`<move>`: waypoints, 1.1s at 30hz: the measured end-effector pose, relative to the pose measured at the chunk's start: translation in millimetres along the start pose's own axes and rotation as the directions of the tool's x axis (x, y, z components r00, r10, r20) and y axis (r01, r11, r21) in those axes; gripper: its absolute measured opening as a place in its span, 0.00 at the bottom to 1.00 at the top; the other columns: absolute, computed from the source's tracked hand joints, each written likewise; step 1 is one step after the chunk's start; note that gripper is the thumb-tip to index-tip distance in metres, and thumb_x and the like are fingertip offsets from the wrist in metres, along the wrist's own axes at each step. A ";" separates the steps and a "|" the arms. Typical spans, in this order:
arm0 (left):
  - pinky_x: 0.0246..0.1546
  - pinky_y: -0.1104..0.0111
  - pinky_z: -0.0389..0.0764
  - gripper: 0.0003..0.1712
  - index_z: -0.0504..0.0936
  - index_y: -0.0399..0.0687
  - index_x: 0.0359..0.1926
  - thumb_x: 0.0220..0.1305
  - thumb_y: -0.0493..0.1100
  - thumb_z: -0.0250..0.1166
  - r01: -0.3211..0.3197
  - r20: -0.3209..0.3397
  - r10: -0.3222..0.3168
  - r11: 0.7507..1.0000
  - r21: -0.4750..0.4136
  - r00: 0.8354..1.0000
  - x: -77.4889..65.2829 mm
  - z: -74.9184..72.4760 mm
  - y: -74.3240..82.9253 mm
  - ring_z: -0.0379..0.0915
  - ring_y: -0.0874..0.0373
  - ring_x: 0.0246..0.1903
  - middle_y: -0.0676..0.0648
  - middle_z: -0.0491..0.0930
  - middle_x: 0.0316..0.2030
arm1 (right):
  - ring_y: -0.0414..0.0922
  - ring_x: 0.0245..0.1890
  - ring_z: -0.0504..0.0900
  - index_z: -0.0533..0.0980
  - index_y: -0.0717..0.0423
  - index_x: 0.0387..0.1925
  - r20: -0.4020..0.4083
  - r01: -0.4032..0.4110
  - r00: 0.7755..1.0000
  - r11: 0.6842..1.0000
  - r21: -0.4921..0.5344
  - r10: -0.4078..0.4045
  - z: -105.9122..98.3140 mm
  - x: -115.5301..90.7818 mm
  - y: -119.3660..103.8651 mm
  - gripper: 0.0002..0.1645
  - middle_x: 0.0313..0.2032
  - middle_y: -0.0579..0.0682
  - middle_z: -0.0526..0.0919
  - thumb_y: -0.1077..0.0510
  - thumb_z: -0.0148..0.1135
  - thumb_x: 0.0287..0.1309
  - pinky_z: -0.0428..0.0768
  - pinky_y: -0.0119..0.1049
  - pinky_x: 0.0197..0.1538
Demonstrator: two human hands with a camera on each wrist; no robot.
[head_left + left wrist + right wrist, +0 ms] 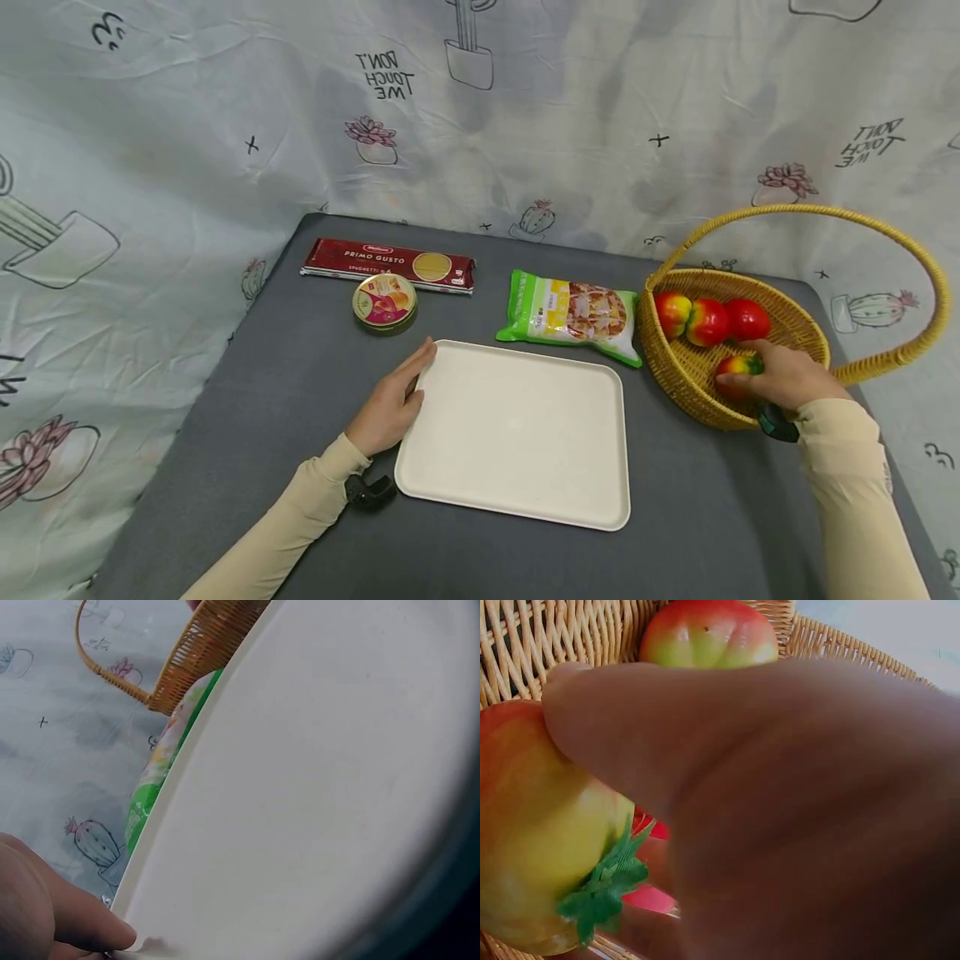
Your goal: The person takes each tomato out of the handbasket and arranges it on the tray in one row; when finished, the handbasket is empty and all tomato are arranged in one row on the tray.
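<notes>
Head view: the right hand (795,375) grips a tomato (727,367) inside the basket (678,387); the left hand (386,412), fingers fairly straight, touches the left edge of the tray (513,433). Open bench (667,467) separates tray and basket.

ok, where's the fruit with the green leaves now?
Head view, right side: the leafy fruit is in the near part of the wicker basket, gripped by the right hand, with three other fruits beyond it.

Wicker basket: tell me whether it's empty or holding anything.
Holding something: reddish fruits show inside the wicker basket, and the right hand grips one there.
</notes>
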State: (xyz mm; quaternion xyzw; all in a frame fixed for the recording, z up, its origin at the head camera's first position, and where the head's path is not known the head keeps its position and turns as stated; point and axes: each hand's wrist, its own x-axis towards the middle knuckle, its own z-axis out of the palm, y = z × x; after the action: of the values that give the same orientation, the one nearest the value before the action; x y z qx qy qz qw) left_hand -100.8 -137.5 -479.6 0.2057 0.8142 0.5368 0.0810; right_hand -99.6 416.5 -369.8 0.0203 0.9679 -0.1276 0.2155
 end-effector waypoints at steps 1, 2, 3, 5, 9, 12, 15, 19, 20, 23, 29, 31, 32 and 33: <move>0.75 0.58 0.59 0.39 0.57 0.30 0.81 0.71 0.18 0.52 0.000 0.000 0.000 1.000 0.000 1.000 0.1 0.0 0.1 0.48 0.41 0.80 0.35 0.49 0.83 | 0.78 0.53 0.74 0.62 0.82 0.69 0.006 -0.002 1.000 1.000 -0.006 0.002 -0.1 0.4 0.0 0.56 0.60 0.87 0.70 0.33 0.65 0.70 0.76 0.75 0.54; 0.75 0.58 0.59 0.39 0.57 0.30 0.81 0.71 0.18 0.52 0.000 -0.002 0.000 1.000 0.002 1.000 0.1 0.0 0.1 0.48 0.41 0.80 0.35 0.49 0.83 | 0.78 0.53 0.74 0.62 0.82 0.69 0.012 -0.004 1.000 1.000 -0.009 0.004 -0.3 0.8 0.1 0.56 0.59 0.87 0.70 0.33 0.64 0.70 0.77 0.75 0.53; 0.75 0.57 0.59 0.39 0.57 0.30 0.81 0.71 0.18 0.52 0.000 -0.002 0.000 1.000 0.002 1.000 0.2 -0.1 0.2 0.48 0.41 0.80 0.35 0.49 0.83 | 0.77 0.52 0.75 0.62 0.82 0.69 0.015 -0.009 1.000 1.000 -0.010 0.009 -0.8 0.8 -0.2 0.56 0.59 0.87 0.70 0.33 0.64 0.70 0.77 0.75 0.53; 0.75 0.57 0.59 0.39 0.57 0.30 0.81 0.71 0.18 0.52 -0.001 -0.002 0.001 1.000 0.002 1.000 0.1 0.1 0.6 0.48 0.41 0.80 0.35 0.50 0.83 | 0.75 0.50 0.76 0.63 0.83 0.69 0.017 -0.015 1.000 1.000 -0.008 0.015 -1.1 0.1 0.0 0.56 0.58 0.86 0.72 0.33 0.64 0.70 0.78 0.73 0.52; 0.75 0.56 0.59 0.39 0.57 0.30 0.81 0.71 0.17 0.52 -0.007 -0.001 0.007 1.000 0.002 1.000 0.2 0.2 0.7 0.48 0.41 0.80 0.34 0.50 0.83 | 0.69 0.45 0.77 0.66 0.83 0.66 0.012 -0.013 1.000 1.000 0.008 0.013 -1.8 -0.4 -0.1 0.55 0.50 0.80 0.78 0.34 0.65 0.69 0.81 0.65 0.47; 0.75 0.57 0.58 0.39 0.57 0.30 0.81 0.71 0.17 0.52 -0.006 -0.001 0.006 1.000 0.000 1.000 0.5 0.3 0.5 0.48 0.41 0.80 0.35 0.49 0.83 | 0.65 0.42 0.77 0.68 0.82 0.65 -0.008 0.007 1.000 1.000 0.025 -0.006 -2.4 0.2 -0.3 0.53 0.45 0.73 0.80 0.34 0.66 0.69 0.82 0.59 0.43; 0.75 0.57 0.58 0.40 0.57 0.30 0.81 0.71 0.17 0.51 -0.002 -0.002 0.002 1.000 -0.002 1.000 0.6 0.5 0.1 0.48 0.41 0.81 0.35 0.49 0.83 | 0.62 0.41 0.78 0.69 0.81 0.65 -0.050 0.028 0.998 0.999 0.036 -0.026 -2.6 0.4 -2.3 0.51 0.46 0.73 0.82 0.34 0.64 0.71 0.83 0.60 0.44; 0.75 0.58 0.58 0.39 0.56 0.29 0.81 0.71 0.17 0.51 0.000 -0.001 0.000 1.000 -0.001 1.000 0.5 0.9 0.0 0.48 0.41 0.81 0.34 0.49 0.83 | 0.66 0.45 0.80 0.66 0.81 0.68 -0.093 0.027 0.995 0.998 0.049 -0.023 -6.1 -2.8 -8.5 0.54 0.55 0.80 0.79 0.32 0.60 0.73 0.82 0.68 0.49; 0.75 0.58 0.58 0.39 0.56 0.29 0.81 0.71 0.17 0.51 0.001 -0.002 -0.001 1.000 0.000 1.000 0.5 0.9 -0.1 0.48 0.41 0.81 0.35 0.49 0.83 | 0.67 0.46 0.80 0.65 0.81 0.69 -0.102 0.025 0.995 0.998 0.056 -0.019 -7.8 -4.4 -11.0 0.55 0.57 0.81 0.77 0.32 0.59 0.73 0.82 0.69 0.50; 0.75 0.57 0.58 0.39 0.56 0.29 0.81 0.71 0.17 0.52 0.003 -0.002 -0.003 1.000 0.009 1.000 0.4 1.1 -0.2 0.48 0.41 0.81 0.35 0.49 0.83 | 0.64 0.40 0.80 0.64 0.82 0.69 -0.151 0.043 0.988 0.996 0.073 -0.031 -12.9 -9.2 -20.1 0.56 0.56 0.80 0.77 0.32 0.61 0.72 0.85 0.62 0.45; 0.75 0.56 0.59 0.40 0.56 0.30 0.81 0.71 0.17 0.52 0.003 -0.003 -0.003 1.000 0.016 1.000 0.4 0.8 -0.6 0.49 0.41 0.80 0.35 0.50 0.83 | 0.61 0.43 0.77 0.68 0.75 0.70 -0.308 0.121 0.948 0.986 0.118 -0.080 -19.7 -23.0 -48.5 0.50 0.57 0.75 0.78 0.37 0.69 0.68 0.78 0.45 0.38; 0.75 0.56 0.59 0.40 0.56 0.30 0.81 0.71 0.17 0.52 0.003 -0.003 -0.003 1.000 0.013 1.000 0.5 0.8 -0.9 0.49 0.41 0.80 0.35 0.50 0.83 | 0.63 0.47 0.78 0.67 0.70 0.71 -0.329 0.134 0.941 0.978 0.161 -0.075 -18.5 -28.3 -62.0 0.49 0.57 0.72 0.78 0.37 0.70 0.67 0.78 0.40 0.38; 0.75 0.55 0.59 0.40 0.56 0.30 0.81 0.71 0.17 0.52 0.003 -0.002 -0.003 1.000 0.013 1.000 0.7 0.9 -1.2 0.49 0.41 0.80 0.35 0.50 0.83 | 0.64 0.49 0.78 0.67 0.68 0.72 -0.338 0.147 0.938 0.972 0.182 -0.078 -17.0 -30.8 -69.4 0.49 0.58 0.71 0.77 0.38 0.71 0.67 0.79 0.37 0.39; 0.75 0.55 0.59 0.39 0.56 0.30 0.81 0.71 0.18 0.52 0.003 -0.002 -0.003 1.000 0.015 1.000 0.9 1.0 -1.6 0.49 0.41 0.80 0.35 0.50 0.83 | 0.64 0.50 0.79 0.66 0.67 0.72 -0.348 0.164 0.934 0.965 0.202 -0.086 -14.8 -32.8 -77.5 0.48 0.59 0.69 0.77 0.39 0.72 0.66 0.80 0.33 0.39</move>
State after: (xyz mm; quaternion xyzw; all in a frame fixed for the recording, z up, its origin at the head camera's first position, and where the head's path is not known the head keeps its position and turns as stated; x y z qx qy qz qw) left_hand -101.6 -136.8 -481.4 0.2048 0.8186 0.5307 0.0795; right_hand -83.3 345.9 -324.6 0.0044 0.9686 -0.2460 0.0348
